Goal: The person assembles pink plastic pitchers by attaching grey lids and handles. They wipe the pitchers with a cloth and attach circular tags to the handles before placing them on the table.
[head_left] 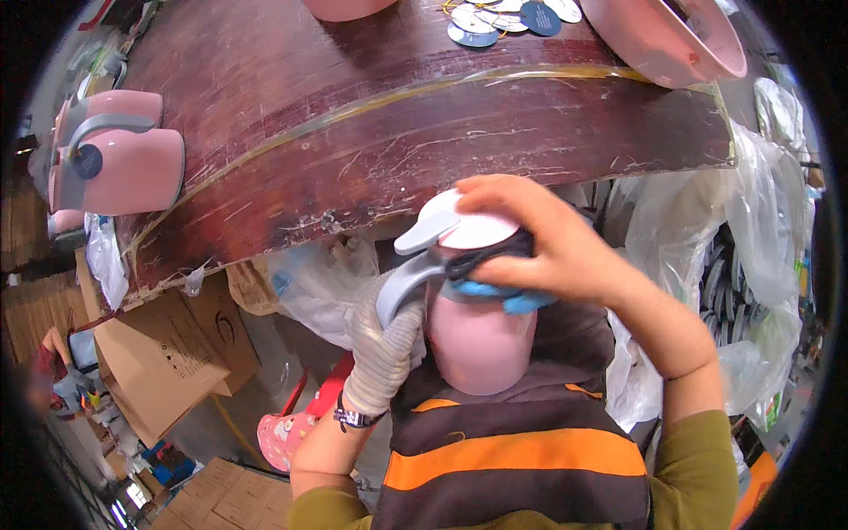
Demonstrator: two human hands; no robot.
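A pink jug (481,349) with a grey handle (408,281) hangs upright in front of my apron, just off the table's near edge. My left hand (384,344), in a whitish knit glove, is closed round that handle. Over the jug's top curls my bare right hand (561,234), its fingers on the white lid (490,231) and its thumb on a bunched black cloth-like piece (495,252). A blue cloth-like piece (505,295) shows below the thumb, against the jug's neck. From the lid a grey lever (424,234) points left.
The worn dark-red table (353,150) spans the far side. Pink jugs (141,168) stand on its left; round paper tags (503,19) and a pink basin-like container (649,40) lie at the far right. Cardboard boxes (159,362) and clear plastic bags (751,194) flank me.
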